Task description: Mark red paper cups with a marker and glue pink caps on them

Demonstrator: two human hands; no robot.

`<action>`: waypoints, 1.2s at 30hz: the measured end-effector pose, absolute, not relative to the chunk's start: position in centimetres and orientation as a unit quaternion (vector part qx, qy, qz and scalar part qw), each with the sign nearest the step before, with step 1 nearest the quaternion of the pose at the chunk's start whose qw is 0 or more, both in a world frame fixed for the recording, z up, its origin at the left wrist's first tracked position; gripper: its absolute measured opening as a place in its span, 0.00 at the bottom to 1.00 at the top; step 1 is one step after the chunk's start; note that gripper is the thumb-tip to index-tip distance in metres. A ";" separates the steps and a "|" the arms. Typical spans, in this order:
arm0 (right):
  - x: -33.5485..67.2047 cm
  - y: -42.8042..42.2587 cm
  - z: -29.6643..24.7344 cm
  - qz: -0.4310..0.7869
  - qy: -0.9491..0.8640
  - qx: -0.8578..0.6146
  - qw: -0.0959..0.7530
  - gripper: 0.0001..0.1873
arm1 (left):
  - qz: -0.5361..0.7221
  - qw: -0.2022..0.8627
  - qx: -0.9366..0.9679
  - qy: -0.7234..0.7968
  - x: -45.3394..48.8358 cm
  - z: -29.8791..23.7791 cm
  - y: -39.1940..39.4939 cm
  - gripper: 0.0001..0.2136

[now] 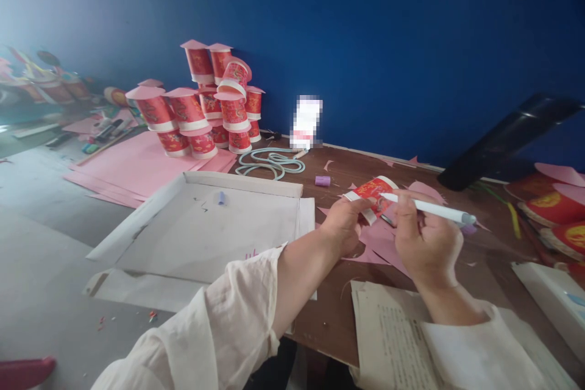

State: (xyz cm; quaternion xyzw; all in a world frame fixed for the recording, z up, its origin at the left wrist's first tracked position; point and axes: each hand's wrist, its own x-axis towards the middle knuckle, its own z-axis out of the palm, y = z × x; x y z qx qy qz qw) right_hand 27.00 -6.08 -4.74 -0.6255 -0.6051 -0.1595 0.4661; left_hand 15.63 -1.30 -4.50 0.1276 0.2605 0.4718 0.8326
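Observation:
A red paper cup (371,191) with a gold pattern lies on its side in my left hand (342,224), its fingers closed round the white-edged end. My right hand (427,237) grips a white marker pen (441,209), whose tip meets or nearly meets the cup's printed side. Pink paper scraps (381,244) lie on the brown table beneath both hands. Just beyond the cup rests a purple pen cap (322,181). A small part of a dark metal object shows between the hands, mostly hidden.
Stacked red cups with pink paper discs (185,109) stand at the back left, beside pink sheets (123,167). A shallow white box lid (173,237) lies left of my arm. A pale blue cable (272,164), a black cylinder (507,143) and a printed booklet (388,329) surround the work area.

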 end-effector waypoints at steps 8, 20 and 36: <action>26.8 -6.4 -4.2 -0.140 -0.597 -0.623 0.486 0.17 | 0.482 0.831 0.128 0.247 16.1 -5.3 -1.0 0.07; 26.7 -6.2 -4.4 -0.141 -0.615 -0.613 0.475 0.16 | 0.463 0.833 0.154 0.260 15.7 -4.9 -1.3 0.06; 26.9 -6.2 -4.5 -0.157 -0.610 -0.619 0.469 0.17 | 0.464 0.834 0.147 0.258 15.7 -4.8 -1.3 0.05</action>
